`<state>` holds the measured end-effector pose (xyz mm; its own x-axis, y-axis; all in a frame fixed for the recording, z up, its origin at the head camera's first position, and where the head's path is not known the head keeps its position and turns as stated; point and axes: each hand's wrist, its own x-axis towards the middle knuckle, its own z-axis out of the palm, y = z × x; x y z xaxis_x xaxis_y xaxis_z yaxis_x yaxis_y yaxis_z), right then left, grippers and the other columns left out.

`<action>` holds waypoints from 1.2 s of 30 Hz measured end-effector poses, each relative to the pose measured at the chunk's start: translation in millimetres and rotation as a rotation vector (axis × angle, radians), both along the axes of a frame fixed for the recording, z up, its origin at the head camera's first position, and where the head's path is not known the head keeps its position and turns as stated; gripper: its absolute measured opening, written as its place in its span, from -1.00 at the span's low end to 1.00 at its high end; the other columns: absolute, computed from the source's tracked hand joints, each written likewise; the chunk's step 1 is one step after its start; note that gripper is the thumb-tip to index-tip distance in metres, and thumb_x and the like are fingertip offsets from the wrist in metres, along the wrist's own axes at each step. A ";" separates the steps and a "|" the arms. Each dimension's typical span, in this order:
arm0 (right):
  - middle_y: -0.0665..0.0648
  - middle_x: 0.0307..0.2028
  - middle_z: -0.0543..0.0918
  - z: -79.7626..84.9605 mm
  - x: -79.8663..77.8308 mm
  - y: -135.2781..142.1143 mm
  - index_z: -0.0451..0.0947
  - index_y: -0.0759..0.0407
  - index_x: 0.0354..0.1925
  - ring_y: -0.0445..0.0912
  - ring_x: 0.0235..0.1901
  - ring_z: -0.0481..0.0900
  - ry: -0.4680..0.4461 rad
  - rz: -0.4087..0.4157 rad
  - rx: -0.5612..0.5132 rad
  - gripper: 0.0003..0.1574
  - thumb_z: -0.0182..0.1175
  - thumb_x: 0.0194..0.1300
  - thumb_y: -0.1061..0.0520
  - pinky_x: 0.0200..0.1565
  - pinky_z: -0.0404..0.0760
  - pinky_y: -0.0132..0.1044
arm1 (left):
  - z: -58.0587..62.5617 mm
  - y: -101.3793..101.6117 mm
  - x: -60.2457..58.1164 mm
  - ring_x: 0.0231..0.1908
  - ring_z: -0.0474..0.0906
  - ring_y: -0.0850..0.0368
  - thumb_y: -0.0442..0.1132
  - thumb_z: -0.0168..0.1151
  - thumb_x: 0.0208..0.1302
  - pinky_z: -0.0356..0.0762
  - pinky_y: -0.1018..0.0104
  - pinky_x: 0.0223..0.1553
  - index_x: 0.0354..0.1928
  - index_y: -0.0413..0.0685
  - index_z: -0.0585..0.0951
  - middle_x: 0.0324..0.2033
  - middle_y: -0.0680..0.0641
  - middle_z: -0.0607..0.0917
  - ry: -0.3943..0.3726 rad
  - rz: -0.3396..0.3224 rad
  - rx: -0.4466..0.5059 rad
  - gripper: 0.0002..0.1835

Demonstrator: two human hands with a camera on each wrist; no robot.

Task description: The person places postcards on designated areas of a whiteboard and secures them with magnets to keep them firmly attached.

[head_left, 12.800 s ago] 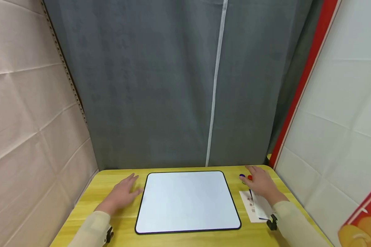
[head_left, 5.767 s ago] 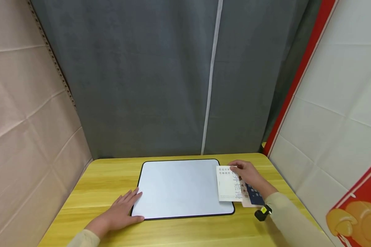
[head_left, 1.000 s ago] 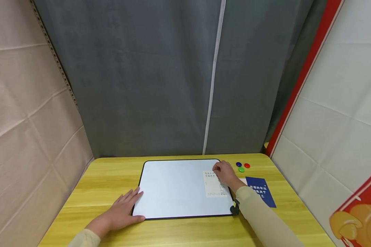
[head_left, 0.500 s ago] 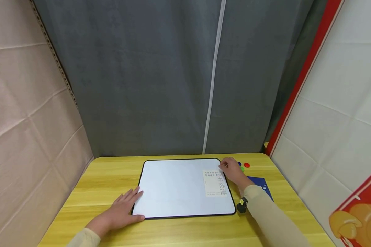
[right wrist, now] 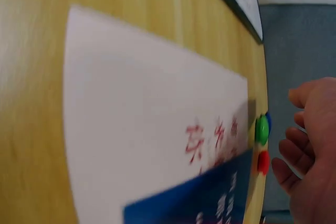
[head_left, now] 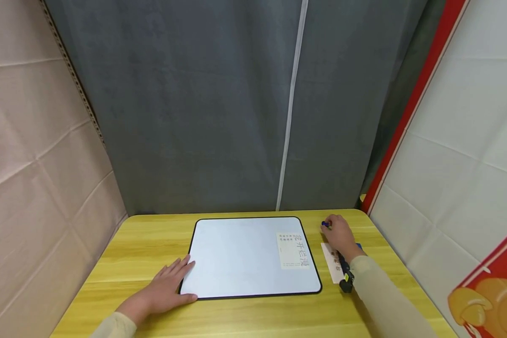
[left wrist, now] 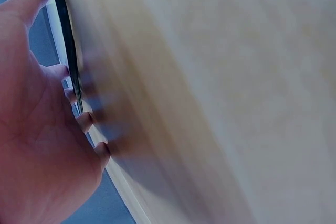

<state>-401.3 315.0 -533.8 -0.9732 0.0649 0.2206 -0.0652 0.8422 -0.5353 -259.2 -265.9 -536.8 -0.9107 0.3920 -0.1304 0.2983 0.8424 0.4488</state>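
Note:
A black-framed whiteboard (head_left: 241, 258) lies flat on the table. My left hand (head_left: 162, 291) rests at its left edge, fingers straight and spread; the left wrist view shows that hand (left wrist: 47, 114) along the dark frame. Near the board's right side lies a white card (head_left: 293, 251) with printed characters. Beyond the right edge, my right hand (head_left: 340, 234) reaches over the round magnets, its fingertips by the blue magnet (head_left: 325, 224). In the right wrist view the loosely bent fingers stand apart from the green magnet (right wrist: 262, 129) and red magnet (right wrist: 263, 162); nothing shows in the grasp.
A white card with red characters (head_left: 331, 263) lies right of the board, partly under the right wrist. A dark blue card (right wrist: 210, 192) overlaps it. A grey curtain (head_left: 215, 117) hangs behind the yellow wooden table (head_left: 236, 319), and cloth walls stand at both sides.
The right hand let go of the white card, which now lies on the whiteboard, and moved right to the magnets. My left hand has kept its place at the board's edge since the card was carried over.

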 end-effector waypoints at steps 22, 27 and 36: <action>0.44 0.04 0.60 -6.2 2.0 15.8 0.52 0.49 0.24 0.23 -0.05 0.57 -0.084 -0.063 0.085 -0.31 0.44 0.51 -0.05 0.24 0.66 0.24 | -2.3 1.2 0.6 0.70 -0.02 -0.42 0.50 0.39 0.32 -0.14 -0.55 0.60 0.74 -0.06 0.28 0.76 -0.18 0.11 0.013 -0.004 -0.003 0.17; 0.46 0.04 0.62 -9.3 1.0 18.0 0.52 0.51 0.25 0.23 -0.07 0.59 -0.108 -0.072 0.097 -0.29 0.43 0.51 -0.06 0.21 0.67 0.26 | -4.5 0.4 -0.2 0.70 -0.02 -0.41 0.52 0.38 0.32 -0.14 -0.55 0.61 0.74 -0.05 0.27 0.76 -0.17 0.11 0.016 -0.008 -0.006 0.17; 0.45 0.01 0.64 -16.2 -2.2 20.6 0.55 0.52 0.21 0.21 -0.11 0.61 -0.089 -0.070 0.116 -0.32 0.43 0.50 -0.04 0.15 0.70 0.24 | -2.7 1.2 0.1 0.70 -0.02 -0.43 0.49 0.39 0.35 -0.13 -0.56 0.60 0.74 -0.06 0.27 0.76 -0.19 0.11 0.013 -0.014 -0.004 0.15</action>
<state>-403.5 335.6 -550.0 -0.9833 0.1119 0.1437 0.0388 0.8996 -0.4349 -259.2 -264.8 -539.4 -0.9068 0.4042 -0.1198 0.3160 0.8398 0.4415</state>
